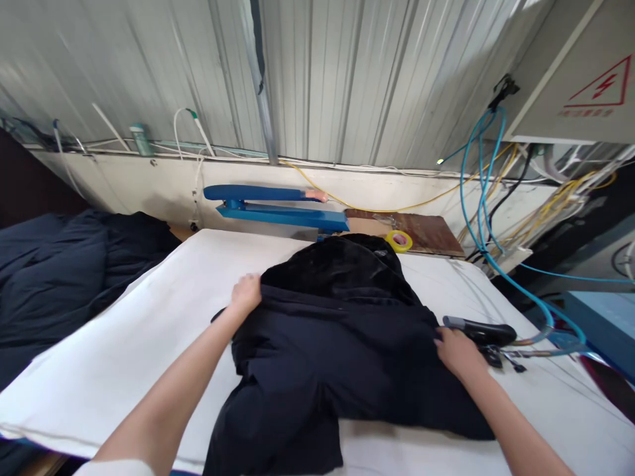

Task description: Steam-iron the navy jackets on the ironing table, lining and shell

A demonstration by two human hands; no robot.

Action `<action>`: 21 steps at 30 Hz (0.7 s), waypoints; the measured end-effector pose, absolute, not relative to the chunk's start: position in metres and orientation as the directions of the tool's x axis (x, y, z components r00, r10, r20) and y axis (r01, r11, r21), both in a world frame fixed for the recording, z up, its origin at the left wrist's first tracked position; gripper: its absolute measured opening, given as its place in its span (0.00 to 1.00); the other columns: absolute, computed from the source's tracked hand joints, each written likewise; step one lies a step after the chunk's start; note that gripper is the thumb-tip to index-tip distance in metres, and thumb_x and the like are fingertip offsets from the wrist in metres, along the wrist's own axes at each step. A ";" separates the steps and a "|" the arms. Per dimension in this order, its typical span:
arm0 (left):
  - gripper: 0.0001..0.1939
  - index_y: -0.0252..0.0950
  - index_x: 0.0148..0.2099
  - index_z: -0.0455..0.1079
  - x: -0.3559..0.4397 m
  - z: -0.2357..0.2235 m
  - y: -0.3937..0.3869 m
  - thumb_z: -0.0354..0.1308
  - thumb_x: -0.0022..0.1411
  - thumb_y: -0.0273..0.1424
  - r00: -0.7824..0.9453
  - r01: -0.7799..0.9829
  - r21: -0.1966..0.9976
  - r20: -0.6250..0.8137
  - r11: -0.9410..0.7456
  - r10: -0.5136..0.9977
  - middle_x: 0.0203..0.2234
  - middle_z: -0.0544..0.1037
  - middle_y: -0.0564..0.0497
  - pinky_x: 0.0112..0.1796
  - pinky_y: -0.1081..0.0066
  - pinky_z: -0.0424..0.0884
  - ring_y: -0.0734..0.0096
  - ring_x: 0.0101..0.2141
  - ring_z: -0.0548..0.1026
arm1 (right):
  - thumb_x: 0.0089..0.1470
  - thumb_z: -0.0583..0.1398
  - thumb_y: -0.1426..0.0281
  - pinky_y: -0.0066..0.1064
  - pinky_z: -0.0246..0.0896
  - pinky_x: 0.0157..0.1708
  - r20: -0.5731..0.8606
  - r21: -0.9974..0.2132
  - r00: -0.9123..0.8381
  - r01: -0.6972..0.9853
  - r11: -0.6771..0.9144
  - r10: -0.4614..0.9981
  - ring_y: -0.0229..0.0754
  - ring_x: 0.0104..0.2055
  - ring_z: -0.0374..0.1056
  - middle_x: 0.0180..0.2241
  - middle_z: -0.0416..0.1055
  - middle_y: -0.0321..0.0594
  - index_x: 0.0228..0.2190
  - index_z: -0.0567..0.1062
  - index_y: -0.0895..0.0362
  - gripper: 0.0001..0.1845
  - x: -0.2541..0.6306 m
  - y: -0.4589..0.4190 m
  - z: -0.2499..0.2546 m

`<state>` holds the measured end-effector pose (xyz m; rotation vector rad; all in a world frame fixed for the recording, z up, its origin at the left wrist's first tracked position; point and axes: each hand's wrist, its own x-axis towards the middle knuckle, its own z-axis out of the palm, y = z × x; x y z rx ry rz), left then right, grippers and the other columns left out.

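A dark navy garment [327, 344] with a black furry upper part lies bunched on the white padded ironing table [149, 311]. My left hand [246, 292] is closed on the garment's left edge near the furry part. My right hand [456, 350] rests on the garment's right edge, fingers curled into the cloth. Just right of that hand lies a black-handled steam iron [483, 332], with blue and yellow hoses running from it.
A blue sleeve-board arm [278, 206] stands at the table's far edge. A yellow tape roll [399, 240] sits on a brown board behind. A pile of dark garments [64, 264] lies to the left. Blue hoses and cables [483, 198] hang at right under a grey electrical box [575, 73].
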<state>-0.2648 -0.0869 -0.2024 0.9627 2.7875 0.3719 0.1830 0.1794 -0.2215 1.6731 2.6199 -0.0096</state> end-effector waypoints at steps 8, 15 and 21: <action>0.33 0.54 0.53 0.61 -0.175 -0.258 -0.060 0.60 0.42 0.47 -0.564 0.574 0.622 -0.172 0.533 0.808 0.61 0.48 0.55 0.49 0.43 0.18 0.48 0.59 0.28 | 0.52 0.44 0.50 0.61 0.37 0.50 -0.089 0.067 -0.486 0.868 0.492 0.870 0.63 0.59 0.41 0.60 0.47 0.40 0.56 0.54 0.43 0.31 0.079 0.144 -0.266; 0.22 0.49 0.47 0.69 -0.204 -0.257 -0.073 0.57 0.48 0.45 -0.499 0.506 0.692 -0.251 0.515 0.829 0.53 0.65 0.51 0.55 0.49 0.36 0.50 0.58 0.48 | 0.51 0.45 0.51 0.56 0.49 0.46 -0.216 0.018 -0.525 0.841 0.541 0.823 0.60 0.54 0.55 0.54 0.58 0.47 0.51 0.64 0.48 0.29 0.090 0.179 -0.281; 0.14 0.39 0.40 0.70 -0.315 -0.228 -0.034 0.44 0.58 0.24 -0.853 0.431 0.637 0.059 0.639 0.518 0.44 0.72 0.49 0.51 0.74 0.57 0.71 0.49 0.66 | 0.55 0.44 0.68 0.34 0.54 0.48 0.006 -0.142 -0.729 0.677 0.722 0.685 0.45 0.47 0.64 0.44 0.70 0.48 0.42 0.73 0.61 0.23 0.018 0.281 -0.215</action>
